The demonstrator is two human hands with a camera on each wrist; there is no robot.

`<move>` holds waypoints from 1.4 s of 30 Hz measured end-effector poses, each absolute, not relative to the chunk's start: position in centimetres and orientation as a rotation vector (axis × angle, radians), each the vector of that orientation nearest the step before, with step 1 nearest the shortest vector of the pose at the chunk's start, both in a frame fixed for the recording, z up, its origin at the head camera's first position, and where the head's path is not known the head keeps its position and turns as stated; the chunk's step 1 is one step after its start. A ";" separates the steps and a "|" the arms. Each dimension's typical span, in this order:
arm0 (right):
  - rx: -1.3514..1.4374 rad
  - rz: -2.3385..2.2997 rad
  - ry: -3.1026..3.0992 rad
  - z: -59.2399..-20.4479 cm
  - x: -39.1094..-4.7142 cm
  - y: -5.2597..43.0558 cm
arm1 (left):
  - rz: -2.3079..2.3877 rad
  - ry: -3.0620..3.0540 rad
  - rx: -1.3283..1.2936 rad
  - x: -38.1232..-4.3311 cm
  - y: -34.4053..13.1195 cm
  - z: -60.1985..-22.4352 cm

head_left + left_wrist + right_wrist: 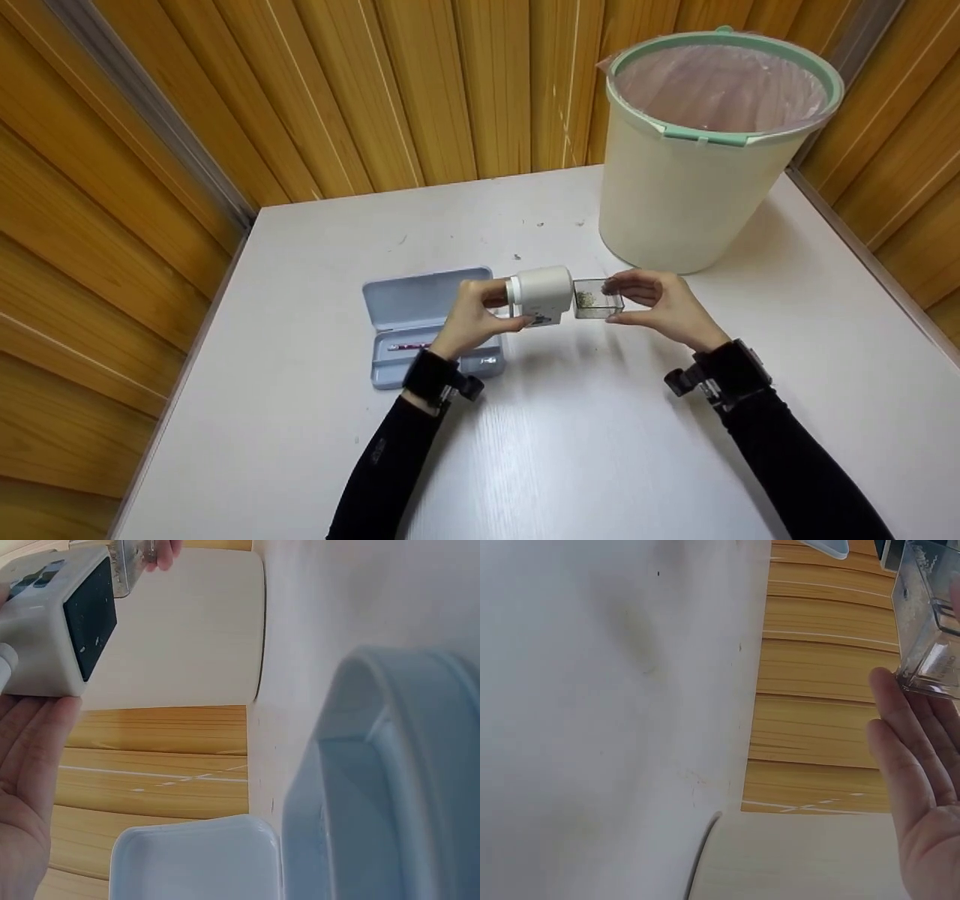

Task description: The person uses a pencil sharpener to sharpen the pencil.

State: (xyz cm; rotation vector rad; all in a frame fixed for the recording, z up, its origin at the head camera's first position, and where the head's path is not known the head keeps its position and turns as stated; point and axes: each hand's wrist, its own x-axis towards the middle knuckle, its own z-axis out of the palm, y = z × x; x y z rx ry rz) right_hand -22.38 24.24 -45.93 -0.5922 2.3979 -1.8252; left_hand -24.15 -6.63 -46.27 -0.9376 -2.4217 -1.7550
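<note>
My left hand [472, 319] grips a white desk pencil sharpener [544, 289], raised above the table. In the left wrist view its dark base [91, 621] shows, with a few light specks on it. Just to its right, my right hand [667, 306] pinches a small clear shavings drawer [598, 300] between thumb and fingers. Fine shavings [586, 299] lie inside, toward the end facing the sharpener. The right wrist view shows fingertips [889, 686] at the drawer's lower corner.
An open light-blue pencil case [420, 296] lies behind my left hand, with a pencil [409, 346] in it. A tall cream bin [675, 195] with a green rim and pink liner stands at the back right. Small crumbs [517, 256] dot the white table [300, 360].
</note>
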 end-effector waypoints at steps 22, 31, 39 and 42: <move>-0.571 -1.740 2.720 -36.0 -21.5 25.4 | -1.753 -2.469 -0.899 -24.5 -6.1 -46.7; -0.539 -1.747 2.819 -31.5 -21.6 26.1 | -1.758 -2.471 -0.938 -24.6 -6.1 -46.8; -0.431 -1.804 2.919 -27.7 -22.5 28.0 | -1.769 -2.456 -0.983 -24.6 -6.0 -47.0; -0.366 -1.853 2.928 -26.7 -23.1 28.8 | -1.777 -2.444 -1.008 -24.6 -6.0 -47.0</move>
